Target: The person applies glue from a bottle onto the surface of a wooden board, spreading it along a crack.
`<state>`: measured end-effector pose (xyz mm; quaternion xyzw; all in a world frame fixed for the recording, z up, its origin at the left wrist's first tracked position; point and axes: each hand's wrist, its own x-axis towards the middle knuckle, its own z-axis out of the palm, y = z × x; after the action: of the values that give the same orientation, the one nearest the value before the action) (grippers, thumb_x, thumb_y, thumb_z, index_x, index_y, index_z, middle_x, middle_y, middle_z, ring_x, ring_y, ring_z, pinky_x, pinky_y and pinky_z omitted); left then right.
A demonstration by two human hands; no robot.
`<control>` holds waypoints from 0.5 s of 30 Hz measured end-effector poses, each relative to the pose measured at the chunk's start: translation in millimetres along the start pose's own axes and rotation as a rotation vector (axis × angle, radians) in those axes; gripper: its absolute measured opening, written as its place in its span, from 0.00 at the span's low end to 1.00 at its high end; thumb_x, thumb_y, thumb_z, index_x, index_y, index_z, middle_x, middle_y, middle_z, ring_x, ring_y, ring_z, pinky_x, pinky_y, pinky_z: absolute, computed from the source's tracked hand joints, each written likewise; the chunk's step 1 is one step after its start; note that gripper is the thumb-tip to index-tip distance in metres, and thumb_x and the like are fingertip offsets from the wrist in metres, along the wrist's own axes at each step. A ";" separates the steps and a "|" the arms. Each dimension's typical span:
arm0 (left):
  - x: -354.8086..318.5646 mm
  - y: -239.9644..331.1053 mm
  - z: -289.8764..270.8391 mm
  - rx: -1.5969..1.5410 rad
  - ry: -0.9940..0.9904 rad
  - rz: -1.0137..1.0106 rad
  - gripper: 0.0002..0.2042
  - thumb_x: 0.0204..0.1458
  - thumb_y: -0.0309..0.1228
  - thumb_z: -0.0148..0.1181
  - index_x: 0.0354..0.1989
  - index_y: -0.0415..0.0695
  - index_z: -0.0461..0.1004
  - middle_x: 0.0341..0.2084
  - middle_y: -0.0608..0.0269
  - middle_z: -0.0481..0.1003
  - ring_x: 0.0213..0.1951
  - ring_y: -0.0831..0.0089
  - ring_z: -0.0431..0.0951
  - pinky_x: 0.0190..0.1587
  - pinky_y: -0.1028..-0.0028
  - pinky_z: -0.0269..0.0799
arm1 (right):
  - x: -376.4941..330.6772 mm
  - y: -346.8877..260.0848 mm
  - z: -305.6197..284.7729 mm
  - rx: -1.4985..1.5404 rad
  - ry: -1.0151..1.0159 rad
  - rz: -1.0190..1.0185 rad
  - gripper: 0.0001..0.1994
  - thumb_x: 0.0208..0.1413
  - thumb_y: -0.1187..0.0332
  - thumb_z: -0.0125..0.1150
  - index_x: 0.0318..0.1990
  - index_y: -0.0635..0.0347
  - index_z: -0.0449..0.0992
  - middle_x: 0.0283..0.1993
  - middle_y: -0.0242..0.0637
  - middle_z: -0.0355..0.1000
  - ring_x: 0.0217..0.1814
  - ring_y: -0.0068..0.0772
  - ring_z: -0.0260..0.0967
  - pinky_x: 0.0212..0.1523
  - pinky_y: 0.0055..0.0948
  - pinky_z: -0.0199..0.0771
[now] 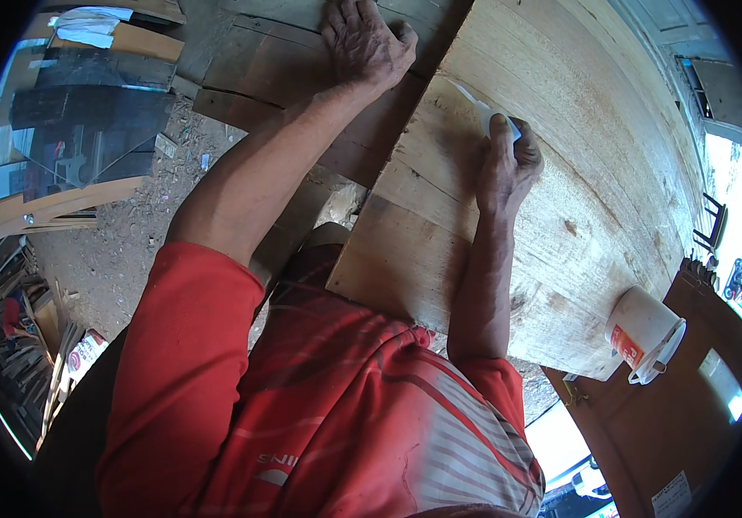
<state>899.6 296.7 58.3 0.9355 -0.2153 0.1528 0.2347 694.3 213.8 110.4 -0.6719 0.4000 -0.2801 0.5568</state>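
My right hand (511,168) is closed on a small pale flat scraper (484,112), pinched between thumb and fingers. The scraper meets the face of a wide light-wood board (578,173). A thin white streak (466,91) lies on the wood at its tip, near the board's left edge. To the left, my left hand (369,47) rests on darker brown planks (280,65), fingers loosely bent and thumb apart, holding nothing that I can see. The fingertips are partly hidden at the top edge.
A white bucket (634,328) with a red label stands at the board's near right corner. Brown panels (647,406) lie beyond it. Scrap wood (51,345) and a white container (86,352) are at lower left, beside dirt ground (112,268). Glossy dark panels (94,129) stand at upper left.
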 end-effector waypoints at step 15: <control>0.3 1.1 -0.1 -0.034 -0.001 0.016 0.32 0.48 0.46 0.62 0.56 0.37 0.63 0.56 0.49 0.63 0.60 0.50 0.59 0.62 0.49 0.52 | 0.9 1.6 0.8 -0.023 0.002 -0.029 0.12 0.61 0.60 0.61 0.34 0.61 0.80 0.23 0.26 0.70 0.25 0.15 0.63 0.29 0.21 0.63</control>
<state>899.3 295.8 59.0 0.9296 -0.2257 0.1506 0.2494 695.1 213.4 108.6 -0.6836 0.3939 -0.2840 0.5448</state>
